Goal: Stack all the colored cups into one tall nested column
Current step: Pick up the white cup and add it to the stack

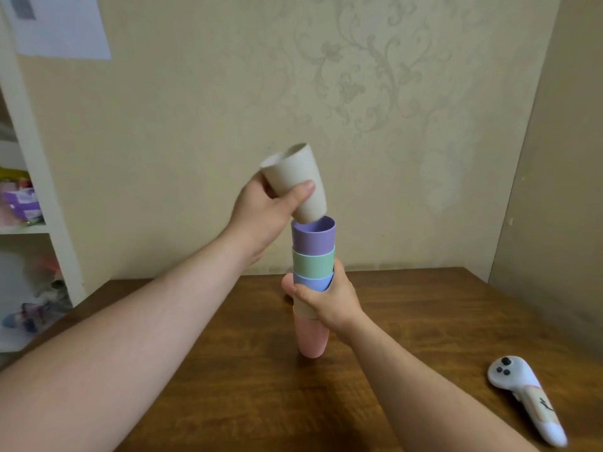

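Observation:
A nested column of cups stands on the wooden table (228, 370): a pink cup (310, 340) at the bottom, then a beige cup (303, 309), a blue cup (311, 282), a green cup (312, 261) and a purple cup (313, 236) on top. My right hand (329, 298) grips the column around the beige and blue cups. My left hand (270, 207) holds a loose beige cup (295, 181), tilted with its mouth up and to the left. Its base hangs just at the purple cup's rim.
A white hand-held controller (528, 399) lies on the table at the right. A white shelf (32, 151) with toys and boxes stands at the left. Patterned wallpaper is close behind the table's far edge, and a wall corner closes in on the right.

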`<action>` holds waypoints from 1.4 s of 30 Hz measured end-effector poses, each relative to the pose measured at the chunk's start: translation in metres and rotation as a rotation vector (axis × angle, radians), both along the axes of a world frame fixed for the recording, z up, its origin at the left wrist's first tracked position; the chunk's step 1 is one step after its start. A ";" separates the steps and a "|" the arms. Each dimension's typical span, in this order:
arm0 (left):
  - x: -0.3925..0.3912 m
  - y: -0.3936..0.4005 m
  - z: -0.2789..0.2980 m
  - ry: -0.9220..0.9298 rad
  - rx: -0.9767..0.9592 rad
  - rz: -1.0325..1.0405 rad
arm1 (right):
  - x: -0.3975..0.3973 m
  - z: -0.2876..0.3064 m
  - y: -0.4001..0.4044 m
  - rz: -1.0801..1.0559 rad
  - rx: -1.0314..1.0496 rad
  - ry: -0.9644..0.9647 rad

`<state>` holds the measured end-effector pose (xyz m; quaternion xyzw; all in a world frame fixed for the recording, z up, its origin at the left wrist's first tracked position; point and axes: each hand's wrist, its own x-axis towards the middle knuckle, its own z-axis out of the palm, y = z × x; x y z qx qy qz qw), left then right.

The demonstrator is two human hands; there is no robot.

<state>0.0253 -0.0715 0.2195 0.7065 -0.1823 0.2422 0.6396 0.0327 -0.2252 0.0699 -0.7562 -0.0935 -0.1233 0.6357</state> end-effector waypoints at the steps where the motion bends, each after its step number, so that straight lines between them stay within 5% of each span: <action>1: 0.002 -0.007 -0.006 0.028 0.048 0.000 | 0.000 0.000 0.000 -0.002 -0.002 -0.004; 5: 0.009 -0.019 -0.036 0.114 0.241 0.039 | 0.005 -0.003 0.001 -0.011 -0.006 -0.015; 16: 0.024 -0.025 -0.099 0.271 0.066 -0.119 | 0.003 -0.006 0.005 0.038 -0.026 -0.040; 20: 0.028 -0.021 -0.119 0.307 -0.101 -0.182 | -0.003 -0.011 -0.004 0.138 -0.228 -0.090; 24: 0.031 -0.015 -0.130 0.313 -0.032 -0.189 | -0.007 -0.012 -0.031 0.215 -0.508 -0.062; 29: 0.045 0.021 -0.132 0.231 0.020 0.006 | 0.002 -0.025 -0.055 0.004 -0.736 0.083; 33: 0.059 0.063 -0.136 0.240 -0.127 0.162 | 0.016 -0.047 -0.055 -0.127 -0.860 0.106; 42: 0.058 0.059 -0.142 0.217 -0.067 0.022 | 0.067 -0.047 0.028 -0.141 -1.268 -0.069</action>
